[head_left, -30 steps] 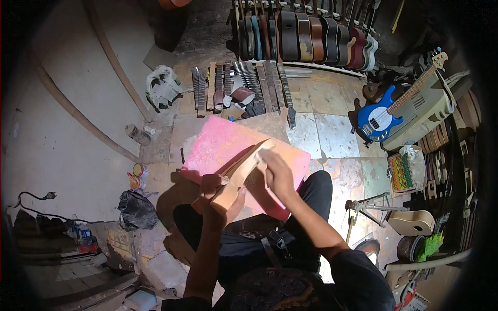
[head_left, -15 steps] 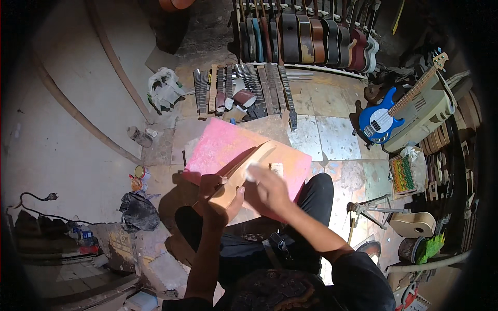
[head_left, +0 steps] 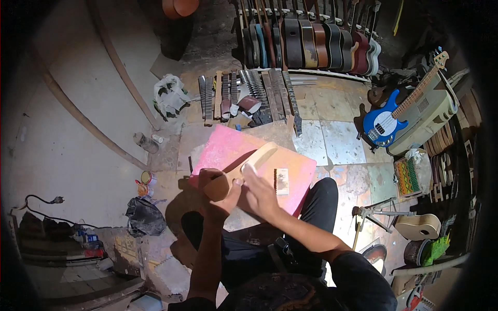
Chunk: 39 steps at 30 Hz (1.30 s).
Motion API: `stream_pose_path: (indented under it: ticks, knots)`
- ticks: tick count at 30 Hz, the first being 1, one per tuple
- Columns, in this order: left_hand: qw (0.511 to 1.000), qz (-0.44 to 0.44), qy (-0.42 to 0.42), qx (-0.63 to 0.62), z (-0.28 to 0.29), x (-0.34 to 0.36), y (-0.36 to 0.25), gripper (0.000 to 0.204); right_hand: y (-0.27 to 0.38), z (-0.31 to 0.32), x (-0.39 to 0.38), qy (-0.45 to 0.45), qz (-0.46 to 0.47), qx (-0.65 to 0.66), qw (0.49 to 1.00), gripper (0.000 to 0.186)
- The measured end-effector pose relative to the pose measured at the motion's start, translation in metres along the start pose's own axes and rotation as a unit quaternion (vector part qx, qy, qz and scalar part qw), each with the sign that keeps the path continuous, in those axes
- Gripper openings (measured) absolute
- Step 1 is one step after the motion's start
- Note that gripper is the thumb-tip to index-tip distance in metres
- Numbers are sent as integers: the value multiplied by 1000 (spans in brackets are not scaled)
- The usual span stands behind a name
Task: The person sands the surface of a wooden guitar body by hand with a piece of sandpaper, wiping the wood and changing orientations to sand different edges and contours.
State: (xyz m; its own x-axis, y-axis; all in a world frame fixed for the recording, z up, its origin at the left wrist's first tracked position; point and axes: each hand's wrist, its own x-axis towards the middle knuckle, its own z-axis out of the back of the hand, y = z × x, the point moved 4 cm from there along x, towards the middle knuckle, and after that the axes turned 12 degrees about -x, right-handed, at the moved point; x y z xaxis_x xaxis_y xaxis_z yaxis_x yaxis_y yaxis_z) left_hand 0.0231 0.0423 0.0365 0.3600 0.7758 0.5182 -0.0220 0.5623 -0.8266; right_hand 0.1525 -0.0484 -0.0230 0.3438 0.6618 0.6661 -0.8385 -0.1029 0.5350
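Note:
A pale, smoothly carved wooden piece (head_left: 263,154) lies slantwise above the pink board (head_left: 215,146), its narrow end pointing away to the right. My left hand (head_left: 222,199) is wrapped round the broad near end, thumb on top. Against the wood's right side, my right hand (head_left: 261,196) presses a small whitish piece (head_left: 249,170), like folded sandpaper; the fingers mostly hide it. Beside the right hand, a small pale rectangular block or card (head_left: 281,181) with a dark edge rests on the board.
Several guitar necks (head_left: 249,96) lie on the floor beyond the board. A rack of guitars (head_left: 293,44) stands at the back. To the right are a blue bass guitar (head_left: 385,122), a metal stand (head_left: 376,213) and a small guitar body (head_left: 417,226). A black bag (head_left: 145,216) sits left.
The wooden piece has turned in my left hand, so its broad end now faces up toward me. My right hand has shifted slightly left and down along it. The whole view has moved slightly.

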Motion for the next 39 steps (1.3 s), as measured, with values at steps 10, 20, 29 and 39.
stream_pose_path:
  ticks: [10, 20, 29, 39]
  knots:
    - [997, -38, 31, 65, 9, 1, 20, 42, -11, -3, 1, 96, -78, 31, 992, 61]
    - [999, -20, 34, -3, 1, -5, -7, 38, -59, 13, 9, 132, -36, -22, 990, 59]
    - [999, -27, 24, -15, -5, -17, 4, 40, -71, 17, 5, 67, -67, -51, 994, 48]
    - [997, 40, 32, -62, -9, -26, 18, 44, -102, 23, 18, 39, -144, -67, 987, 43]
